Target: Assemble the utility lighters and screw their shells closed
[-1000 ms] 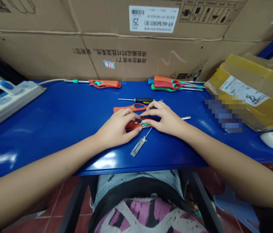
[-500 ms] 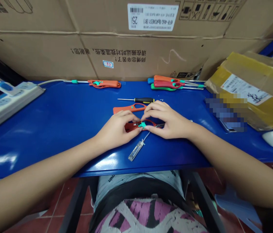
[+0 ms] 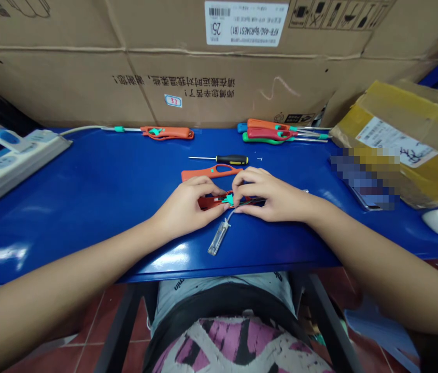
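Note:
My left hand is closed around the left part of an opened orange lighter half, thumb in front and fingers behind. In that half sits a green trigger. My right hand is bent over the lighter's right part, thumb and fingertips close together by the trigger; what they pinch is partly hidden. A clear fuel tank hangs off toward the table's front edge on a thin pale tube that runs up to my right fingertips. Just behind lies the other orange shell half.
A black and yellow screwdriver lies beyond the shell half. Whole lighters are piled at the back right, with one orange lighter at the back left. A power strip, a taped box and a blurred-out phone flank the work.
My right fingertips have shifted slightly at the trigger and the index finger has drawn in. The clear fuel tank has swung a little to the right and turned. My left hand stays put.

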A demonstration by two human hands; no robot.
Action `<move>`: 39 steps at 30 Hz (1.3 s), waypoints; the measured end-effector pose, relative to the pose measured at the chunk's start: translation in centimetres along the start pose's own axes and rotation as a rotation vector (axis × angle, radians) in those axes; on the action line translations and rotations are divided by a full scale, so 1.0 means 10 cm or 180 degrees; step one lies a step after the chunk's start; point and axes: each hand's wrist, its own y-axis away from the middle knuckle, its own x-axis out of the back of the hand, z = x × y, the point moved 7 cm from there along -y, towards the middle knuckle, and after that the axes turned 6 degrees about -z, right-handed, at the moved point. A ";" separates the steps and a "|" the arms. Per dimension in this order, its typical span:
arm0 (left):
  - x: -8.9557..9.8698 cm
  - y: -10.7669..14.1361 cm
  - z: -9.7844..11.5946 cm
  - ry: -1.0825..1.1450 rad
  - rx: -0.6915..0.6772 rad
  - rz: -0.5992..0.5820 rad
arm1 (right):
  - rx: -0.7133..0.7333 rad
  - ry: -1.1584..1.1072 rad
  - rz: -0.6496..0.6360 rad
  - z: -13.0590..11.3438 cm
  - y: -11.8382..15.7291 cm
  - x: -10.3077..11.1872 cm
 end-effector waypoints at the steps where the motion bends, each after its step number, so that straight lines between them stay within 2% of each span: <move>1: 0.00 0.00 0.00 0.0013 0.0019 0.0005 | -0.0011 -0.0015 0.0022 0.00 0.00 0.00; 10: -0.01 0.01 0.04 -0.0002 0.0047 -0.0127 | -0.0398 -0.0232 0.0216 0.07 -0.03 -0.02; 13: -0.01 0.02 0.10 -0.0408 -0.0036 -0.0391 | -0.0389 -0.0297 0.0346 0.07 -0.04 -0.01; 18: 0.02 0.08 0.18 -0.0999 -0.0045 -0.1002 | -0.0486 -0.0462 0.0319 0.11 -0.05 -0.02; 22: 0.10 0.12 0.25 -0.1081 -0.0063 -0.1166 | -0.0435 -0.0571 0.0337 0.10 -0.04 0.02; 26: 0.13 0.13 0.24 -0.0978 -0.0074 -0.1290 | -0.0309 -0.0649 0.0170 0.08 -0.01 0.06; 33: 0.19 0.12 0.25 -0.1002 -0.0416 -0.1206 | -0.0373 -0.0705 0.0071 0.16 0.04 0.09; 39: 0.20 0.13 0.30 -0.1472 -0.0704 -0.1012 | -0.0360 -0.0635 0.0012 0.18 0.04 0.10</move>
